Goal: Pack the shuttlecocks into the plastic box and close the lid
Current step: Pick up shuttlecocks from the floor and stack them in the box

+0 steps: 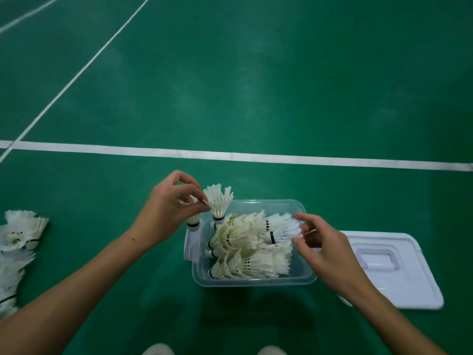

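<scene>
At the far left edge a loose pile [18, 242] of white shuttlecocks lies on the green floor [256, 85], partly cut off by the frame, with a wide strip of bare floor between it and the box. The left hand [169, 208] hangs over the box's left rim, thumb and fingertips pinching the feathers of an upright shuttlecock [218, 203], cork down, just above the near-left corner; a second shuttlecock [193, 221] shows under the palm, though whether the hand grips it too I cannot tell. The clear plastic box [253, 283] sits on the floor in the centre, lid off, already heaped with shuttlecocks [248, 249] lying mostly on their sides, corks to the left, feathers reaching the right wall and rising to about the rim. The right hand [325, 249] hovers at the box's right edge with fingers loosely spread and holding nothing, fingertips at the feathers of the topmost ones. Just right of the box, partly under that wrist, the lid [399, 278] lies flat on the floor. A white court line [256, 156] runs across behind everything, and beyond it the floor stretches open. Two shoe tips [158, 351] touch the bottom edge.
</scene>
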### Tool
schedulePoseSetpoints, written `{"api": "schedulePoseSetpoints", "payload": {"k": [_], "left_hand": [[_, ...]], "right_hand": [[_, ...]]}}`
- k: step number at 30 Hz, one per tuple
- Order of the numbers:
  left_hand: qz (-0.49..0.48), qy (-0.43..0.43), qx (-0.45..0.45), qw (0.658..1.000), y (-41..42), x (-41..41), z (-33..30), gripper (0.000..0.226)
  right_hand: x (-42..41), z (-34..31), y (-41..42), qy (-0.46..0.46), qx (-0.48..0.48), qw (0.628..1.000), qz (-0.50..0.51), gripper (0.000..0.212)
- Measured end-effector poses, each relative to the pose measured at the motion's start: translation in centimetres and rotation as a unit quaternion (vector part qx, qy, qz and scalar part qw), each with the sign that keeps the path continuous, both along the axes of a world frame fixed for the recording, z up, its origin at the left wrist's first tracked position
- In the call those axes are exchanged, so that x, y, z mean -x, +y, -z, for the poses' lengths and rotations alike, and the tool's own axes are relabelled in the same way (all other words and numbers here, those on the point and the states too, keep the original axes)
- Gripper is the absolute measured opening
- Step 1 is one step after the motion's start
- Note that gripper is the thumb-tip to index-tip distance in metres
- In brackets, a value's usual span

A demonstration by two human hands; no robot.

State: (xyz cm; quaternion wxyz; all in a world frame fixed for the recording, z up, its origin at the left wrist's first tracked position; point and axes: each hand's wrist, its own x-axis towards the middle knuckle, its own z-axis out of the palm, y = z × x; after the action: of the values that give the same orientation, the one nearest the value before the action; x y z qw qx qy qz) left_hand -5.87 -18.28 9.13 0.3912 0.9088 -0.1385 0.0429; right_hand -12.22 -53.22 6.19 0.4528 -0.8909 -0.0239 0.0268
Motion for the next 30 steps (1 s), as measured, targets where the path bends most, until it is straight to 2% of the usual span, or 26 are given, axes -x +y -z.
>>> {"api": "schedulePoseSetpoints", "payload": {"k": [5,9,12,18,22,25,30], "left_hand": [[0.012,-0.006,-0.025,1.000,-0.4,-0.1,0.2,0.015],[0.033,-0.006,-0.035,0.999,-0.8,-0.1,0.4,0.015],[0.058,0.001,-0.049,0.997,-1.3,-0.2,0.6,0.010],[0.129,-0.001,-0.085,0.988,-3.1,-1.1,0.4,0.003],[0.155,-0.008,-0.108,0.982,-4.2,-2.2,-0.2,0.003],[0.169,-0.007,-0.127,0.977,-5.3,-2.9,-0.7,0.003],[0.171,-0.007,-0.115,0.979,-5.6,-3.9,-1.7,0.006]], "right_hand": [[-0.2,1.5,2.5,0.013,0.000,0.999,-0.030,0.042],[-1.2,2.4,4.4,0.059,-0.010,0.997,-0.046,0.046],[-1.7,3.0,5.6,0.092,-0.014,0.994,-0.058,0.051],[-2.1,2.2,4.8,0.101,-0.001,0.991,-0.087,0.061],[-2.5,-0.3,3.0,-0.008,0.052,0.995,-0.082,0.054],[-3.5,-1.9,3.4,-0.099,0.035,0.991,-0.077,0.050],[-5.2,-1.9,5.6,-0.132,0.024,0.985,-0.105,0.053]]}}
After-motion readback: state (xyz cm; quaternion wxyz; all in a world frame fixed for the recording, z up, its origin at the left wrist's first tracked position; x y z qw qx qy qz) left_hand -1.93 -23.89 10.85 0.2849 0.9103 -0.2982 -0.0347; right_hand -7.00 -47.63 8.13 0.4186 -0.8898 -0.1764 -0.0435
